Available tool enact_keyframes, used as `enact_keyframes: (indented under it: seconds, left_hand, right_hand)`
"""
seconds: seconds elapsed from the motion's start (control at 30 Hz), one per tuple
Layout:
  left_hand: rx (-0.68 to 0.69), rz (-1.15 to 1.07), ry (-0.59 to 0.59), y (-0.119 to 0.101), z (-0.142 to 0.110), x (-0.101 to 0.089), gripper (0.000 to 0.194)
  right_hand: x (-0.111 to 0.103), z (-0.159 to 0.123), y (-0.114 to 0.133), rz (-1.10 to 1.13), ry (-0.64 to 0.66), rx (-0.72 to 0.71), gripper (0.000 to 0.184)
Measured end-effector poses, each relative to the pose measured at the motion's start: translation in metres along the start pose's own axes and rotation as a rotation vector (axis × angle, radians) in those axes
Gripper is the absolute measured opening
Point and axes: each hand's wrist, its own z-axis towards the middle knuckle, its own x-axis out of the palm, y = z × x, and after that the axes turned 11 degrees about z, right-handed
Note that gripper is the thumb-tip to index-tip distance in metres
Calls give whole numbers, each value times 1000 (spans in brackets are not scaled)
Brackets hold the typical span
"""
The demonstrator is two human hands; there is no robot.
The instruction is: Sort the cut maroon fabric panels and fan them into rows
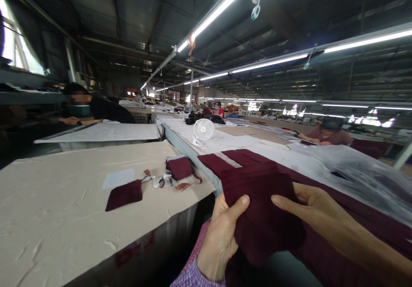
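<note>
Both hands hold one dark maroon cloth (pixel 262 222) in front of the body, above the gap between two tables and partly over the right one. The left hand (pixel 223 229) grips its left side, thumb pressed flat on the near face; the right hand (pixel 310 203) pinches the right side, thumb also on top. The cloth hangs below the thumbs with an uneven lower edge. On the left table (pixel 64 179), a maroon piece (pixel 125 195) overlaps a white sheet (pixel 119 177), and a patterned strip (pixel 161 180) runs to a small stack (pixel 180 168). Long maroon fabric (pixel 347 205) lies on the right table (pixel 231 142), beyond which stands a white fan (pixel 203 129).
</note>
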Motion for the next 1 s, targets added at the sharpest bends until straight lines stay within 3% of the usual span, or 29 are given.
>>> enact_keyframes:
  seconds: [0.07,0.13,0.2,0.27,0.33,0.43,0.73,0.9,1.0]
  left_hand:
    - [-2,0,-14,-2,2,-1,27]
    - [-1,0,-24,-4,3,-2,29]
    - [-2,3,-12,-5,3,-4,32]
    - [-4,16,19,-5,1,-5,33]
    - [-13,41,54,-3,-1,-7,31]
    - [-35,82,62,0,-3,-9,28]
    - [-9,57,14,-9,-2,-6,27]
    - [26,15,-55,-9,-1,-5,28]
    - [21,15,-57,-8,-1,-6,31]
  right_hand:
    - [-3,2,-6,40,-12,-47,54]
    - [-8,3,-11,-6,-105,-211,60]
    - [-12,3,-13,-161,-155,-421,47]
    - [-13,2,-11,-360,-122,-601,26]
    - [-12,2,-7,-509,-51,-663,16]
    - [-9,2,-4,-553,-1,-602,18]
    - [-12,1,-8,-448,-33,-478,37]
    - [-8,-5,-9,-185,142,-143,42]
    - [-7,-5,-16,-142,143,5,43]
